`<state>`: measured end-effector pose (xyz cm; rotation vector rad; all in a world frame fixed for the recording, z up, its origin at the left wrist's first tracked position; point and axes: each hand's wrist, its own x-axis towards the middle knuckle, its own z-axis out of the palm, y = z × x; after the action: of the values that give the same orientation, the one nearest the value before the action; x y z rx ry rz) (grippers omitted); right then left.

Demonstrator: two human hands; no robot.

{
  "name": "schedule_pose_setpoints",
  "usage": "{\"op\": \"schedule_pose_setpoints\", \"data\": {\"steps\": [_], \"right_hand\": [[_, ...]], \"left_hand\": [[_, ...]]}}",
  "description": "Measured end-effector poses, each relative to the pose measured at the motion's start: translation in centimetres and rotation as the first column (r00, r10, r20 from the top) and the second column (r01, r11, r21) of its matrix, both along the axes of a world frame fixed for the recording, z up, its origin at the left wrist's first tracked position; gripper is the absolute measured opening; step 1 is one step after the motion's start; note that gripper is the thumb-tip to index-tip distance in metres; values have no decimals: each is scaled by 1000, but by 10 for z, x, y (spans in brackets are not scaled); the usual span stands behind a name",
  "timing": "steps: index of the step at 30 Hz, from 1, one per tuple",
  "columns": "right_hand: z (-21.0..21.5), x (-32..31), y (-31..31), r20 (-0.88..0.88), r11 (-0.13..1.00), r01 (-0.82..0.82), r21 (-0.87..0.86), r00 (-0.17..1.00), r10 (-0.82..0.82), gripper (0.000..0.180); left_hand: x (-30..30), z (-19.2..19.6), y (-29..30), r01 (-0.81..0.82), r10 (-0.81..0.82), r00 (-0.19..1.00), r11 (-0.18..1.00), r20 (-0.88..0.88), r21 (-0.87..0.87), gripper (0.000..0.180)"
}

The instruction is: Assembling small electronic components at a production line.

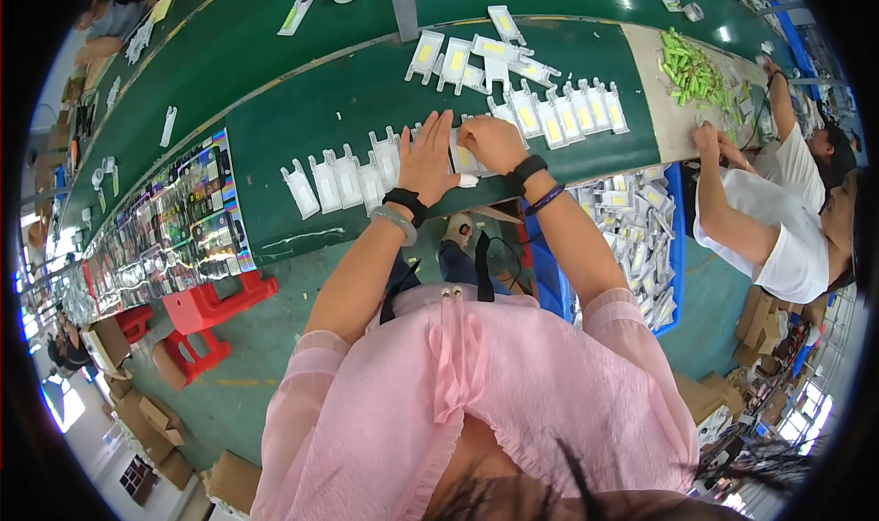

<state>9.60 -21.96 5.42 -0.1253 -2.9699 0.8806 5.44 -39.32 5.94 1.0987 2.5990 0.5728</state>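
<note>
Roughly centred hands: both work at the near edge of the green-topped bench point(302, 109), close together over one white plastic blister pack with a yellow insert point(464, 157).
Left hand: the left hand point(427, 159) lies flat, fingers spread wide, pressing on the row of packs; it grips nothing that shows.
Right hand: the right hand point(493, 142) is curled, its fingers pinched narrow on the far end of that pack.
Pack position: it sits between the two hands, touching both, with its long axis running near to far across the bench edge.
Nearer hand: the right one covers more of it; the left only borders it on the left side.
Row to the left: more white packs point(334, 180) stand side by side along the near edge.
Row to the right: a second line of white packs with yellow inserts point(572, 113) lies farther right and a little farther off.
Below right: a blue crate heaped with packs point(676, 237) stands off the bench.
Far right: another person's hand point(706, 142) works by a heap of green pieces point(694, 72).
</note>
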Motion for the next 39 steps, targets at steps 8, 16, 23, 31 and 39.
{"op": "schedule_pose_setpoints", "data": {"steps": [8,16,23,31,39], "right_hand": [[2,4,5,-15,994,-108,-7,994,108,9],[6,-1,5,30,978,-180,102,984,178,10],[3,-4,9,-11,979,-187,77,982,188,9],[17,25,24,65,799,-134,-586,975,211,10],[16,62,68,271,-370,268,-889,961,45,12]], "left_hand": [[1,3,-1,-5,5,1000,1000,9,-27,110],[1,1,-1,1,0,1000,998,13,-64,109],[0,0,1,3,-3,1000,1000,7,-28,110],[0,0,-2,-18,19,1000,998,14,-59,110],[3,25,20,-11,11,999,1000,-41,-4,117]]}}
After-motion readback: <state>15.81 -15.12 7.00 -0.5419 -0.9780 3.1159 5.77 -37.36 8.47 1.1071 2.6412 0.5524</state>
